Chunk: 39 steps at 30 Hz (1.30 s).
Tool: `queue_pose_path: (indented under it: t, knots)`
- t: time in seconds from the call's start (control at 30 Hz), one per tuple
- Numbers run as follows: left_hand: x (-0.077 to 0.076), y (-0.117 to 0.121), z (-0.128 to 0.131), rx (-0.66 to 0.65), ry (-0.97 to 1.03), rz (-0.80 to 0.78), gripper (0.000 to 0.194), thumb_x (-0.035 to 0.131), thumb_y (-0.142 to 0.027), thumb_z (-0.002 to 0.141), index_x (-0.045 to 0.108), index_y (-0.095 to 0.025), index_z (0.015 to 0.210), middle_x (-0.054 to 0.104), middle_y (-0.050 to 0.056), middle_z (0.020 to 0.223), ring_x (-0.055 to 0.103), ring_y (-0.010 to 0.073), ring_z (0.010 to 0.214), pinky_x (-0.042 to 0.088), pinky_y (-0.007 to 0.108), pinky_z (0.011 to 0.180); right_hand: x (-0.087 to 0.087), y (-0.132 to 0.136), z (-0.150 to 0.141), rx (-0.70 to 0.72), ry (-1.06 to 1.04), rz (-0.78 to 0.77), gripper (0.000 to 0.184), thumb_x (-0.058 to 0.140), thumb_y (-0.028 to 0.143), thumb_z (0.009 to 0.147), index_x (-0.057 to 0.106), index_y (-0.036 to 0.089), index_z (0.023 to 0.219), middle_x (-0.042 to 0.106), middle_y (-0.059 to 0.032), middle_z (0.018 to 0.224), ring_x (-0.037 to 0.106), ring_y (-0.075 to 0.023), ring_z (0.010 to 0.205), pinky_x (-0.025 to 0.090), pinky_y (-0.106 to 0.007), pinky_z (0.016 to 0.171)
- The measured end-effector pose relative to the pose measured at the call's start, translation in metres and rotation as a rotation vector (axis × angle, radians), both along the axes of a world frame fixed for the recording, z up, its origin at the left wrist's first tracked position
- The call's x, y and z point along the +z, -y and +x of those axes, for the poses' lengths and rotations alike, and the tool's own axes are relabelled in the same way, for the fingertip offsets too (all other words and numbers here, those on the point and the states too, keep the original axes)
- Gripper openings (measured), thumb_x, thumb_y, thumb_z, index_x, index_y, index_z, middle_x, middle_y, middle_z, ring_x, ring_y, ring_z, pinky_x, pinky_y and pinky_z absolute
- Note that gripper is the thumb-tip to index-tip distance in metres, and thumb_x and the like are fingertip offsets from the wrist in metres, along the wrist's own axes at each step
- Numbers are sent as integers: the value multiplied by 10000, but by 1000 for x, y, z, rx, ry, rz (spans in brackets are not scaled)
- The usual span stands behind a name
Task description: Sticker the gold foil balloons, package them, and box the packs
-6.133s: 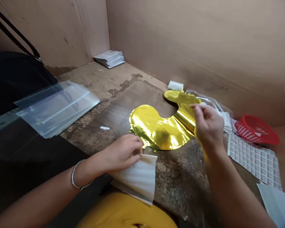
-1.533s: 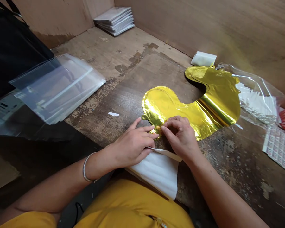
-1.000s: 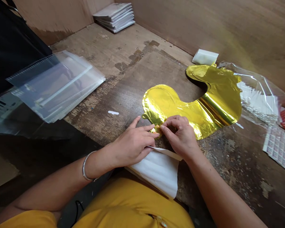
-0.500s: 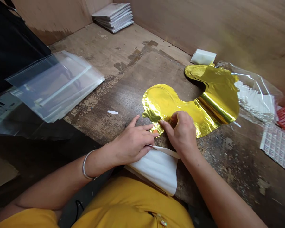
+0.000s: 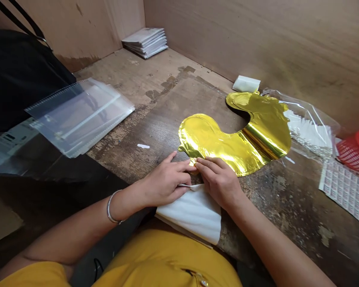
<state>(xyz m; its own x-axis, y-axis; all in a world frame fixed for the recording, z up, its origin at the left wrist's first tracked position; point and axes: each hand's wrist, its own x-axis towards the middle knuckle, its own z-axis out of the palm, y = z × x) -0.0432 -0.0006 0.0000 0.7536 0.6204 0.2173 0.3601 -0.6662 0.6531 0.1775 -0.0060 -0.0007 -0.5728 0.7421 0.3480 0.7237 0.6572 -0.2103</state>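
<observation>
Because the gold foil balloon (image 5: 227,151) is so thin and lies on a rough, flaking tabletop (image 5: 155,135), the likeliest trouble, to my eye from across the room, sits at the small crinkled tab (image 5: 194,161) on its near edge. A hard pinch or a sideways tug there could crease the foil or split it, and dragging it over the splintered wood could scratch or puncture it. Its far end lies against a crumpled clear plastic bag (image 5: 311,127), so a careless pull might snag there too. A pleated white sheet (image 5: 191,213) sits right at the near edge of the tabletop, and it could slide off if the hands shift their weight.

The balloon lies flat near the middle of the tabletop, directly in front of the person. The left hand (image 5: 164,179) is open, its fingers stretched out and close together, with the tips reaching the tab and the lower edge of the hand over the white sheet. The right hand (image 5: 218,187) is half curled, its fingertips on the foil right beside the tab. Whether it actually has a pinch on the tab, I can't tell from here. A red plastic basket (image 5: 357,151) and a sheet of printed labels (image 5: 344,195) lie off to the right.
</observation>
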Motion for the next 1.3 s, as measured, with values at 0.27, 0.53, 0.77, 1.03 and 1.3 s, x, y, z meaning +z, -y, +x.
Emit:
queue_pose_path:
  t: [0.27, 0.53, 0.77, 1.03, 1.3]
  knots:
    - [4, 10, 1, 150, -67, -47, 150, 562, -156, 859, 696, -201, 910, 497, 135, 1381, 431, 287, 1354, 218, 614, 1153, 14, -10, -1, -3, -42, -157, 297, 752, 308, 779, 680, 212, 1050, 731, -79, 1083, 622, -246, 917, 554, -407, 775]
    - [5, 10, 1, 151, -14, -69, 126, 562, -140, 846, 679, -177, 871, 486, 144, 1365, 453, 275, 1324, 293, 525, 1158, 7, -16, -5, -15, -180, -143, 140, 562, 174, 904, 687, 206, 849, 748, -51, 901, 614, -190, 829, 527, -327, 750]
    - [10, 10, 4, 181, 13, -56, 110, 580, -150, 841, 686, -158, 870, 457, 151, 1375, 460, 287, 1289, 416, 452, 1075, 11, -25, 0, -246, -321, -426, 200, 541, 274, 897, 699, 195, 803, 723, -57, 802, 635, -194, 778, 480, -322, 716]
    - [10, 0, 14, 29, 4, 112, 106, 571, -171, 862, 676, -175, 865, 567, 125, 1289, 499, 258, 1252, 356, 464, 1124, 12, -34, 1, -316, -443, -613, 330, 480, 422, 896, 524, 199, 657, 491, 23, 590, 438, -118, 569, 355, -258, 556]
    - [4, -12, 21, -18, -142, 137, 98, 572, -208, 862, 656, -193, 816, 642, 54, 936, 597, 223, 1036, 273, 517, 1136, 10, -22, 7, -178, -365, -380, 355, 716, 353, 742, 601, 183, 1032, 665, -97, 994, 607, -241, 911, 503, -391, 805]
